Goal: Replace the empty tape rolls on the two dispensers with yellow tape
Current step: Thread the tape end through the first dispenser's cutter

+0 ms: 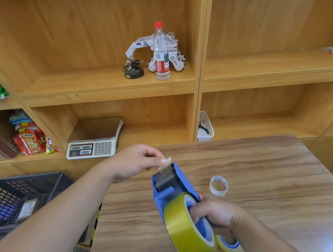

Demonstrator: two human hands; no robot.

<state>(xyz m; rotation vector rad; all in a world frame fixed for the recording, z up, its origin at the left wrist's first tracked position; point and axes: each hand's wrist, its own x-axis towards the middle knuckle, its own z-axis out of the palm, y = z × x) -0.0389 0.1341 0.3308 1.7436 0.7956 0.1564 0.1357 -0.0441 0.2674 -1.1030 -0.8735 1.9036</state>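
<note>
My right hand (216, 213) grips the handle of a blue tape dispenser (170, 185) held above the wooden table (256, 169). A large yellow tape roll (187, 231) sits on the dispenser's hub. My left hand (134, 162) pinches the free end of the tape (164, 162) at the dispenser's front, by the cutter. An empty whitish tape core (219, 185) lies on the table to the right. Below my right hand, a second yellow roll on a blue hub (228, 243) lies on the table, partly hidden.
Wooden shelves stand behind the table. They hold a water bottle (161, 52), a white toy robot (141, 45), a weighing scale (95, 141), snack packs (30, 138) and a white basket (206, 128). A dark crate (23, 197) sits at lower left.
</note>
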